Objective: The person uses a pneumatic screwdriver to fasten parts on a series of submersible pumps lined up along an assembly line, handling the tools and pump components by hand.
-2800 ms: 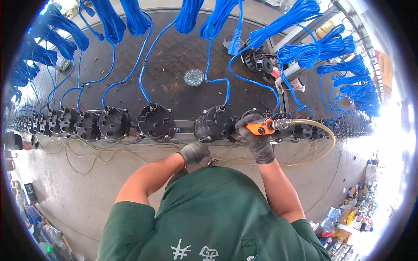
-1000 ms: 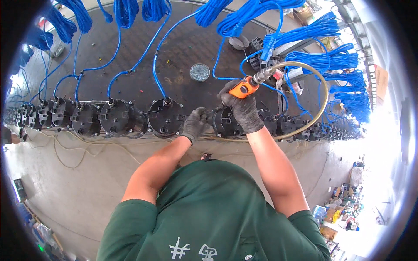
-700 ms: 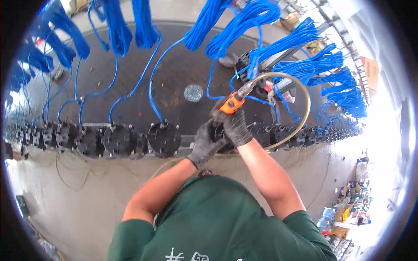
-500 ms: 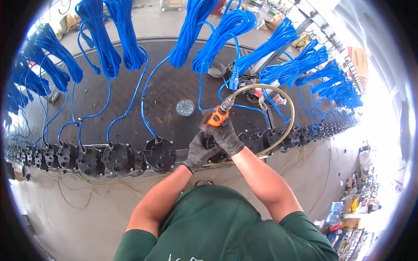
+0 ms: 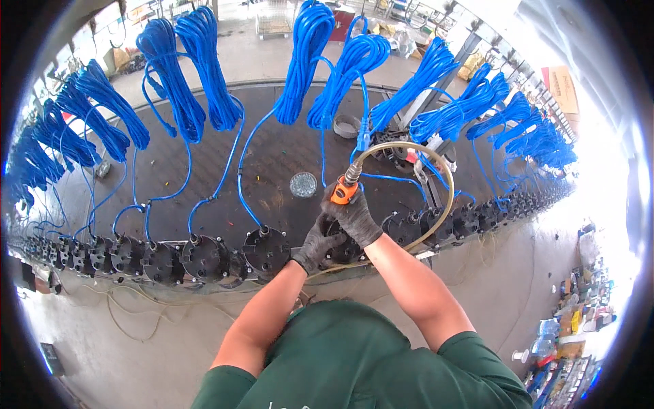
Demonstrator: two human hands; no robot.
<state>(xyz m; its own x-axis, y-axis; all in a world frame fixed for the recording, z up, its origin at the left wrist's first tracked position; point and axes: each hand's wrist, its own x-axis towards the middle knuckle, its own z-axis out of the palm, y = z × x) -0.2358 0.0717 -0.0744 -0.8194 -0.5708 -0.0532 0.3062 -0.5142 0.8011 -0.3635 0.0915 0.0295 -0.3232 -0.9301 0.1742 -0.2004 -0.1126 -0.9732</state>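
My gloved right hand (image 5: 357,219) is wrapped round an orange air screwdriver (image 5: 343,191), whose metal fitting joins a clear yellowish air hose (image 5: 452,183). Close beside it, my gloved left hand (image 5: 316,244) has its fingers bent in under the tool. What those fingers pinch is hidden. Both hands are over a round black housing (image 5: 345,253), largely covered by them. The tool's tip is out of sight. To the left sits another black housing (image 5: 267,251) with a blue cable (image 5: 240,178) rising from it. Beyond my hands stands a round dish of small metal screws (image 5: 303,185).
Black housings line the near edge of the dark curved table (image 5: 204,163). Bundled blue cables (image 5: 306,68) hang in a row along the far side. Behind the hose lie dark parts (image 5: 388,160) and a round container (image 5: 347,125). Boxes and bottles (image 5: 545,337) are on the floor at right.
The view has shifted, so table and cables appear lower and farther right. My hands stay together over the same housing, the right one still round the screwdriver.
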